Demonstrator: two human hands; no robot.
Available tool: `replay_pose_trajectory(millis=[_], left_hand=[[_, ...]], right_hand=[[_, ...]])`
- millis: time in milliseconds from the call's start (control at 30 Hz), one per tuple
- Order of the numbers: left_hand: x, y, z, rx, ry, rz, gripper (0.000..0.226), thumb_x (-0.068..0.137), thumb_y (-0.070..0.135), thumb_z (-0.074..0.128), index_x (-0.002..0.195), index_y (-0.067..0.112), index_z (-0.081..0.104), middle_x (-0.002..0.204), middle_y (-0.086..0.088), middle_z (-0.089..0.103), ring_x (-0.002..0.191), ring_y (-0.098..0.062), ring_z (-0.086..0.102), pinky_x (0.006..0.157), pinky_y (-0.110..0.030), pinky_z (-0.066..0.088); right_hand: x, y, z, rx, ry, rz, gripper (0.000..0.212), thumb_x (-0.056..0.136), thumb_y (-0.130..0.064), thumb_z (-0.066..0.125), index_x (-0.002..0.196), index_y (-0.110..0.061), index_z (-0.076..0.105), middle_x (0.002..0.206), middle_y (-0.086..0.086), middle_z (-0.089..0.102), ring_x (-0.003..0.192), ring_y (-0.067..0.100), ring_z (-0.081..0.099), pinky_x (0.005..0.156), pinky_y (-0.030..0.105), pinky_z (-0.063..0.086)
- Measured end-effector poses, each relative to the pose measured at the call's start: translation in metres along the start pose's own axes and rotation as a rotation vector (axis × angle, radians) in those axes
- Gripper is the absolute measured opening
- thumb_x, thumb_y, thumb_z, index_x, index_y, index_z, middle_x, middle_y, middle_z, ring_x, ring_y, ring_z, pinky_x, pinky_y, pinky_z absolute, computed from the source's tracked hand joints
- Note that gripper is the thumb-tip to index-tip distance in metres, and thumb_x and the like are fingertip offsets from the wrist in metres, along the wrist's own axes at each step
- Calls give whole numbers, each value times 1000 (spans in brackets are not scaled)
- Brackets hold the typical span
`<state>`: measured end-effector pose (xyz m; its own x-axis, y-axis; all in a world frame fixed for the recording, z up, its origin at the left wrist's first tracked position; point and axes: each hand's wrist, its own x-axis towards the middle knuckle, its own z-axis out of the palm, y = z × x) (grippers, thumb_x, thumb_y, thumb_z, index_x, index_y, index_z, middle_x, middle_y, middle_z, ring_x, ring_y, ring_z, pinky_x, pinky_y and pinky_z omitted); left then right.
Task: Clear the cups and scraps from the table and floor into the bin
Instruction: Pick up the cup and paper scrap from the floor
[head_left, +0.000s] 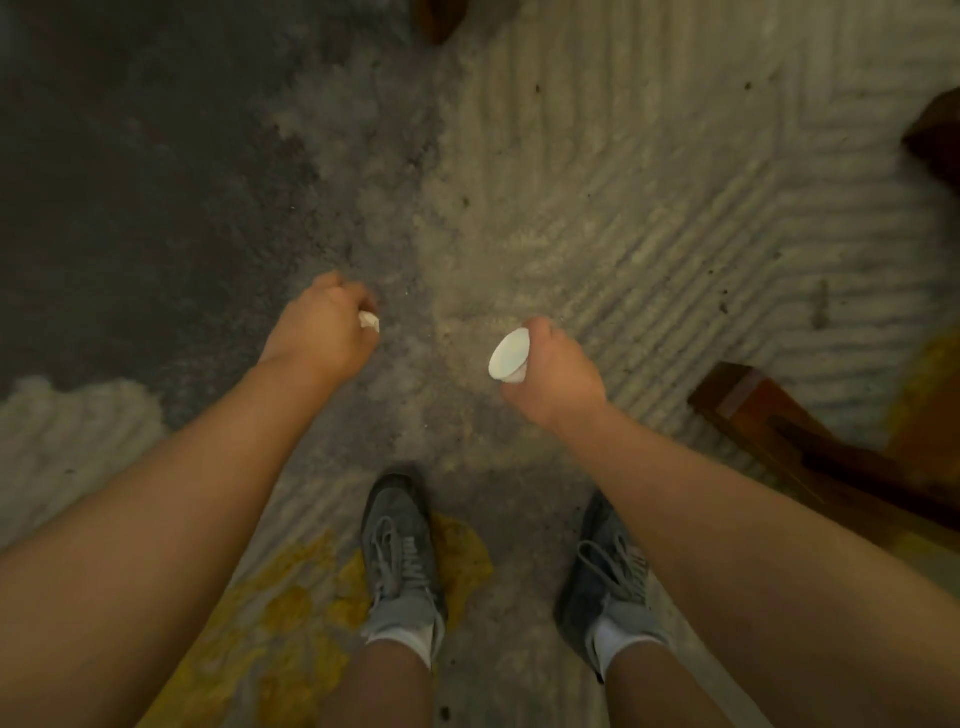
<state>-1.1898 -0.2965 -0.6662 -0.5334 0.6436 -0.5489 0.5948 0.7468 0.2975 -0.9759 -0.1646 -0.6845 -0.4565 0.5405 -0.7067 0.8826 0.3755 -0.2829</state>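
The view looks straight down at a rough concrete floor, dark and bare on the left, covered on the right with pale ridged adhesive combed in straight rows. Both bare forearms reach forward over it.

The left hand is a closed fist, its fingers curled around a small white paper scrap, only a crumpled corner of which pokes out on the inner side. The right hand has its fingers wrapped around a small white disposable cup, held on its side with the open round mouth turned toward the left hand. The cup's wall is hidden by the grip; no print or label can be read on it or on the scrap.

Below the hands stand two grey lace-up sneakers with white socks. The side markings on the shoes are too blurred to read as a brand. The left shoe rests on a yellow stain spread over the floor. At the right edge, brown wooden furniture legs stand on the ridged patch, blurred.
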Motion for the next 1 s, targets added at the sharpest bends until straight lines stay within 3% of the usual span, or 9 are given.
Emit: replay_pose_trajectory(millis=[367, 633, 833, 1000], left_hand=[[-133, 114, -229, -35, 138, 140, 15, 84, 22, 67, 98, 15, 68, 101, -9, 60, 94, -35, 60, 72, -40, 46], [-232, 247, -362, -7, 197, 389, 18, 90, 27, 67, 106, 19, 68, 106, -1, 56, 91, -21, 57, 73, -34, 48], [-321, 339, -385, 8, 221, 590, 28, 88, 31, 70, 114, 21, 65, 107, 4, 59, 89, -12, 58, 73, -28, 47], [-419, 423, -346, 83, 252, 741, 20, 85, 35, 72, 103, 29, 65, 97, 12, 54, 82, -9, 58, 68, -29, 51]], right_hand=[[-220, -81, -209, 133, 293, 30, 75, 73, -34, 80, 137, -19, 42, 129, 4, 54, 120, 29, 49, 94, 45, 46], [-383, -62, -346, 212, 640, 35, 75, 74, -37, 79, 137, -17, 44, 123, 7, 56, 112, 31, 53, 89, 48, 50], [-502, 4, -385, 221, 809, 59, 81, 76, -45, 78, 141, -24, 36, 128, 0, 53, 114, 21, 51, 92, 37, 51], [-615, 95, -360, 281, 910, 114, 83, 77, -45, 78, 145, -23, 34, 130, 1, 52, 115, 21, 49, 92, 38, 51]])
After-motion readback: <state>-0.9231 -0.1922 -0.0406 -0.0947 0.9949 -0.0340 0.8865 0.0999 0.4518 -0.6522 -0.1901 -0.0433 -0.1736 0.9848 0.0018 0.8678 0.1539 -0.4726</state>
